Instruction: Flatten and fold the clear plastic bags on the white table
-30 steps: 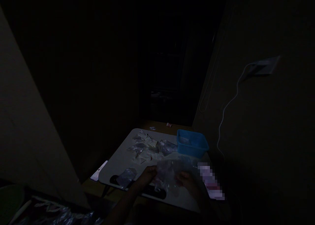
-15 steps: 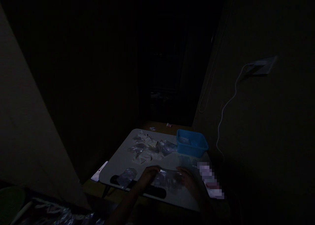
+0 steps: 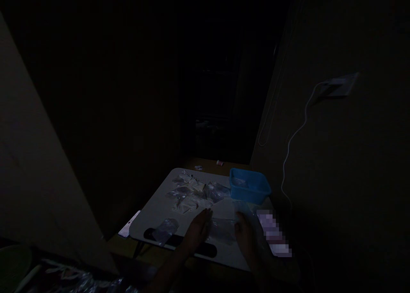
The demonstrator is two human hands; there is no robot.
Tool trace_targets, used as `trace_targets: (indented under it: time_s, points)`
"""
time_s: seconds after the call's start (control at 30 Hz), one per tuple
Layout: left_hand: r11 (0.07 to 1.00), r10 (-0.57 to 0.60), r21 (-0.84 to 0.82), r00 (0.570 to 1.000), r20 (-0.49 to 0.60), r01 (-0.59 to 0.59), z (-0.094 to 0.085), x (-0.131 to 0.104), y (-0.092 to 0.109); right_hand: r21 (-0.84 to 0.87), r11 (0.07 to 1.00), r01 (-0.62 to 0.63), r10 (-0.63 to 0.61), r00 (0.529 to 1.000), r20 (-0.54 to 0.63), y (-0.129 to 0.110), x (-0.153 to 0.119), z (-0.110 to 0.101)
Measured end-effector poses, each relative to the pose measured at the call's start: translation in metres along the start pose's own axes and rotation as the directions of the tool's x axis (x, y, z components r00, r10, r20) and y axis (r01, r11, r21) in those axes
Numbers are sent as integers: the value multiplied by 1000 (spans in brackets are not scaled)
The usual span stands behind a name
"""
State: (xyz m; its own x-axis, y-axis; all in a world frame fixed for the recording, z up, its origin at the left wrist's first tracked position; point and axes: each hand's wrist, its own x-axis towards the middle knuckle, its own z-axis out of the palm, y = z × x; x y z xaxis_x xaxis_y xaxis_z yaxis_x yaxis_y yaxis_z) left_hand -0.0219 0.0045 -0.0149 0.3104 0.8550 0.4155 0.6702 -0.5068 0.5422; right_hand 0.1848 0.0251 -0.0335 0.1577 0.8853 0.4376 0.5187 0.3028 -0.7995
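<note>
A clear plastic bag point(image 3: 222, 232) lies spread out near the front of a small white table point(image 3: 153, 199). At its left edge rests my left hand point(image 3: 197, 230), fingers stretched forward. My right hand point(image 3: 244, 236) lies along the bag's right edge, with its fingers loosely bent and apart. Darkness hides how firmly either hand touches the plastic. Beyond my right hand is another flat clear sheet or bag point(image 3: 242, 207). A crumpled clear bag point(image 3: 165, 231) sits to the left, partly over the table's dark slot.
Several crumpled clear bags point(image 3: 188, 192) are heaped toward the table's back. A blue plastic basket point(image 3: 250, 194) with something clear inside stands at back right. A blurred-out flat object point(image 3: 273, 233) lies by the right edge. A white cable point(image 3: 290, 143) hangs down the right wall.
The bag has been lowered from a raised, creased hold and now lies flatter. My left hand has shifted slightly right and forward; my right hand has turned, its fingers less closed on the edge.
</note>
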Motion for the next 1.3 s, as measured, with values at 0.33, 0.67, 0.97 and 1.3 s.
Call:
trace_targets:
  time_s: [0.33,0.67,0.97,1.3]
  points:
    - [903,-17,419,965,261,-97,12,0,15,-419,777,471,-209,820,533,-60,-30,36]
    - [811,-86,574,945,315,-118,12,-6,15,-490,708,509,-132,777,616,-49,-31,23]
    - [775,0,621,983,185,-117,19,-8,12,-600,637,484,-109,827,552,-28,-27,-2]
    - [789,-48,606,973,225,-101,16,-7,15,-660,628,412,-46,866,497,-57,-19,0]
